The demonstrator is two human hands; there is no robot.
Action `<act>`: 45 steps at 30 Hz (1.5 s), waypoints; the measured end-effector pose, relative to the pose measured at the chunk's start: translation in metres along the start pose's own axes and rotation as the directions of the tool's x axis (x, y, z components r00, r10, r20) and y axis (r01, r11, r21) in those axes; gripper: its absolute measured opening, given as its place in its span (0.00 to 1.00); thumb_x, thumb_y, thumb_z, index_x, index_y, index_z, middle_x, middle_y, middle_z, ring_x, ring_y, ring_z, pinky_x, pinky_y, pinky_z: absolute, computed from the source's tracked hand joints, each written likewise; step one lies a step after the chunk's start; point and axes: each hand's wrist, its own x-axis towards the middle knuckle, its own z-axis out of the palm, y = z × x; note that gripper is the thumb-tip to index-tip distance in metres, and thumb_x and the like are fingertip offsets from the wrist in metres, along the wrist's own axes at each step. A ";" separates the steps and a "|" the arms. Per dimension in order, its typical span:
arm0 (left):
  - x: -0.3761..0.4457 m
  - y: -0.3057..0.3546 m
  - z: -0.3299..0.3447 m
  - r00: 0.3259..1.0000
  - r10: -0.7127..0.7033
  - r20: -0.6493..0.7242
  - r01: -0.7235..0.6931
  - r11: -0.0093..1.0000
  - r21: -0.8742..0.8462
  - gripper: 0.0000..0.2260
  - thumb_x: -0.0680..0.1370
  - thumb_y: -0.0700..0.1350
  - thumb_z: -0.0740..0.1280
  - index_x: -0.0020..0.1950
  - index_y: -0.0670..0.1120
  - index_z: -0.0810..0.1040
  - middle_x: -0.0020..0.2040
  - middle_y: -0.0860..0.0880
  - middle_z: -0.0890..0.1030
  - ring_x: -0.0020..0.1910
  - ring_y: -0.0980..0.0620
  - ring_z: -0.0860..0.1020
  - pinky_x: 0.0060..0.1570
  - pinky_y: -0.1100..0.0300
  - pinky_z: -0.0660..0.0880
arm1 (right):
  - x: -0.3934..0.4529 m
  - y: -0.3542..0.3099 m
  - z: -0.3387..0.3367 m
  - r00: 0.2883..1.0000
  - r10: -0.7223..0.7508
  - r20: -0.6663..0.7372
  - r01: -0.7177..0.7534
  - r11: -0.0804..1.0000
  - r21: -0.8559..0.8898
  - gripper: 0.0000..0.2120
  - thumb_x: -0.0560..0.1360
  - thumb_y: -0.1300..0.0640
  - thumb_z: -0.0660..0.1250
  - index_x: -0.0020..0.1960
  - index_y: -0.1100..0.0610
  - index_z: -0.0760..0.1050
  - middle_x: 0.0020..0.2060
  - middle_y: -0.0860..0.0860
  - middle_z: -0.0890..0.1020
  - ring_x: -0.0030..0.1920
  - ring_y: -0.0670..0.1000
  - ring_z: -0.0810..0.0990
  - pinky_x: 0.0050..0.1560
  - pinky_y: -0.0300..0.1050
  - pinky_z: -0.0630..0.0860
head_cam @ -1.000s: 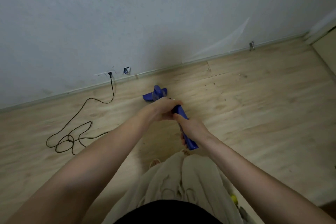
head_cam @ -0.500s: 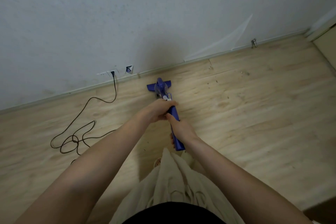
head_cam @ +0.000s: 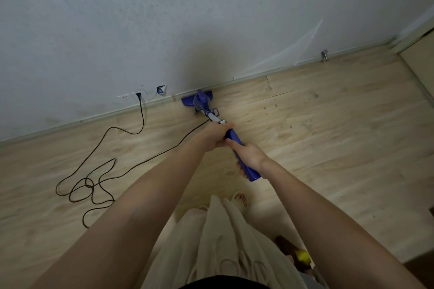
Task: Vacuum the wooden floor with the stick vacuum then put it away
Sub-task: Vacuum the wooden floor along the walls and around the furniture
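Note:
The blue stick vacuum (head_cam: pixel 202 102) leans away from me across the light wooden floor (head_cam: pixel 328 129). Its floor head (head_cam: pixel 187 100) touches the skirting at the foot of the wall. My left hand (head_cam: pixel 217 134) grips the upper part of the blue handle, just below the white collar. My right hand (head_cam: pixel 250 156) grips the handle's lower end, near its tip. Both arms are stretched out in front of me.
A black power cord (head_cam: pixel 94 180) runs from a wall socket (head_cam: pixel 138 96) and lies in loose loops on the floor to my left, then leads to the vacuum. A metal door stop (head_cam: pixel 324 55) stands at the wall on the right. My feet are just below the handle.
The vacuum has been pushed forward: its head slid from mid-floor to the skirting at the wall. Both hands kept their grip and my arms stretched out.

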 end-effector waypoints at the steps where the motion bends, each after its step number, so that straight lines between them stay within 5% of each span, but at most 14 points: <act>1: 0.000 -0.001 0.007 1.000 0.000 -0.009 0.000 1.000 0.001 0.10 0.79 0.48 0.66 0.51 0.43 0.71 0.40 0.46 0.76 0.35 0.53 0.76 0.29 0.63 0.76 | 0.000 0.004 -0.005 1.000 0.007 -0.004 -0.007 1.000 0.001 0.23 0.78 0.39 0.61 0.41 0.59 0.68 0.30 0.56 0.74 0.25 0.53 0.72 0.27 0.43 0.72; 9: -0.007 -0.009 0.003 0.997 0.010 0.075 -0.004 0.997 -0.075 0.10 0.78 0.49 0.68 0.50 0.43 0.72 0.36 0.48 0.76 0.29 0.56 0.76 0.31 0.64 0.76 | -0.010 0.009 -0.010 0.997 -0.018 0.077 0.014 0.998 0.055 0.20 0.79 0.40 0.61 0.45 0.58 0.68 0.30 0.55 0.75 0.25 0.52 0.73 0.29 0.45 0.73; 16: 0.005 -0.008 0.012 0.999 0.027 -0.022 -0.030 0.989 -0.142 0.16 0.77 0.50 0.69 0.61 0.44 0.74 0.42 0.48 0.76 0.38 0.52 0.76 0.39 0.58 0.77 | 0.005 0.005 -0.013 0.998 -0.024 0.062 0.025 1.000 -0.006 0.22 0.79 0.39 0.60 0.49 0.59 0.69 0.31 0.55 0.75 0.26 0.52 0.73 0.29 0.44 0.74; 23: 0.010 -0.003 0.012 0.997 0.073 -0.016 -0.074 0.984 -0.161 0.12 0.78 0.49 0.68 0.56 0.45 0.73 0.42 0.48 0.77 0.39 0.52 0.77 0.41 0.58 0.78 | 0.013 0.001 -0.022 0.996 -0.051 0.077 0.053 0.998 -0.024 0.20 0.79 0.39 0.59 0.45 0.57 0.68 0.29 0.55 0.76 0.25 0.52 0.73 0.28 0.44 0.74; 29: 0.005 -0.007 0.045 0.997 0.072 0.007 -0.071 0.992 -0.105 0.07 0.79 0.47 0.66 0.52 0.44 0.73 0.43 0.47 0.77 0.39 0.53 0.77 0.35 0.62 0.77 | 0.000 0.025 -0.044 0.998 -0.063 -0.023 0.062 0.996 -0.059 0.20 0.79 0.42 0.62 0.39 0.57 0.68 0.27 0.55 0.73 0.23 0.51 0.71 0.25 0.42 0.71; 33: -0.009 -0.004 0.068 0.984 0.128 0.121 -0.116 0.989 -0.096 0.11 0.81 0.47 0.64 0.58 0.40 0.74 0.46 0.46 0.78 0.44 0.50 0.79 0.41 0.60 0.79 | -0.022 0.039 -0.067 0.996 -0.029 -0.088 0.027 0.999 -0.021 0.23 0.77 0.41 0.63 0.38 0.60 0.70 0.26 0.55 0.73 0.20 0.51 0.71 0.23 0.39 0.69; 37: -0.033 -0.005 0.091 0.991 0.021 0.131 -0.013 0.998 -0.060 0.11 0.79 0.45 0.67 0.57 0.41 0.73 0.52 0.42 0.79 0.46 0.49 0.80 0.30 0.64 0.79 | -0.057 0.053 -0.069 0.990 0.017 -0.139 -0.008 0.998 0.062 0.23 0.78 0.41 0.63 0.38 0.61 0.72 0.26 0.54 0.74 0.21 0.51 0.72 0.23 0.39 0.70; 41: -0.044 -0.024 0.090 0.984 -0.010 0.177 0.007 1.000 0.018 0.13 0.78 0.44 0.67 0.59 0.40 0.72 0.53 0.41 0.79 0.51 0.46 0.80 0.38 0.60 0.79 | -0.082 0.069 -0.043 0.983 0.041 -0.180 -0.013 0.988 0.153 0.21 0.78 0.42 0.64 0.43 0.61 0.73 0.26 0.54 0.76 0.21 0.50 0.74 0.25 0.42 0.74; 45: -0.047 -0.041 0.072 0.962 0.038 0.269 -0.070 0.991 0.110 0.08 0.79 0.44 0.66 0.54 0.41 0.73 0.44 0.46 0.76 0.39 0.52 0.78 0.45 0.58 0.78 | -0.091 0.074 -0.009 0.965 0.095 -0.244 -0.037 0.972 0.233 0.22 0.77 0.42 0.64 0.45 0.64 0.75 0.27 0.55 0.77 0.21 0.51 0.74 0.24 0.42 0.75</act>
